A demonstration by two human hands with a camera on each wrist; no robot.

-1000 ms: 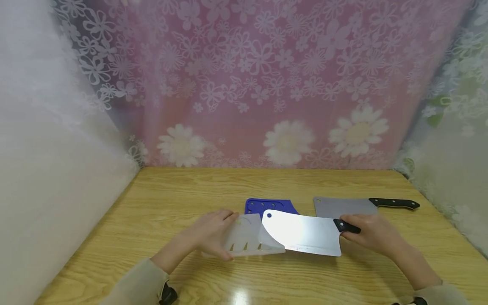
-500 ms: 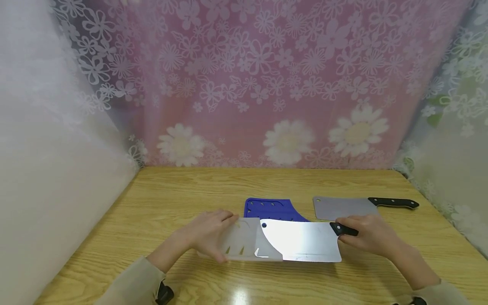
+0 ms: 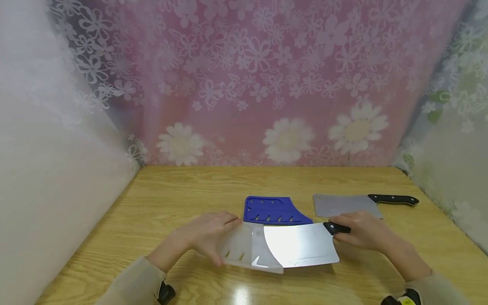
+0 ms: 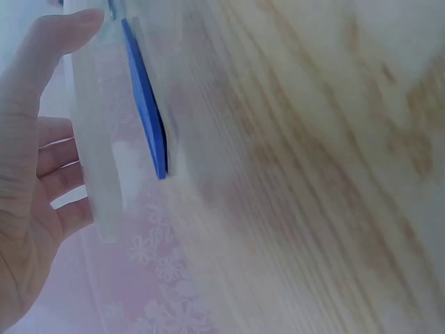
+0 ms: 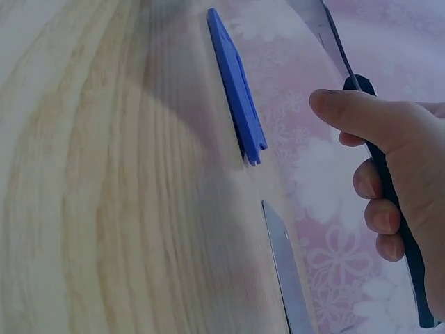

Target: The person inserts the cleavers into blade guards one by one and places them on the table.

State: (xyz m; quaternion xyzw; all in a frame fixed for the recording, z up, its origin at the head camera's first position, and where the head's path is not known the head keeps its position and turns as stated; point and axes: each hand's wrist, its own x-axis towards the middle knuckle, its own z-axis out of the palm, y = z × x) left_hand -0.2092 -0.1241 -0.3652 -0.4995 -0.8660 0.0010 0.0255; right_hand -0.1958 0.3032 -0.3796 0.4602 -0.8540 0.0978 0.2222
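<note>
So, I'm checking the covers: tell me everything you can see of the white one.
The white cover looks like translucent plastic, with a curved open mouth and pointed slots along its near edge. The left hand grips its other end, holding it above the wooden table. The front of the cleaver blade is inside it; the rest sticks out.

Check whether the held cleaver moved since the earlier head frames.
Yes: the held cleaver moved left and lower in the head view, judged against the blue sheath.
</note>
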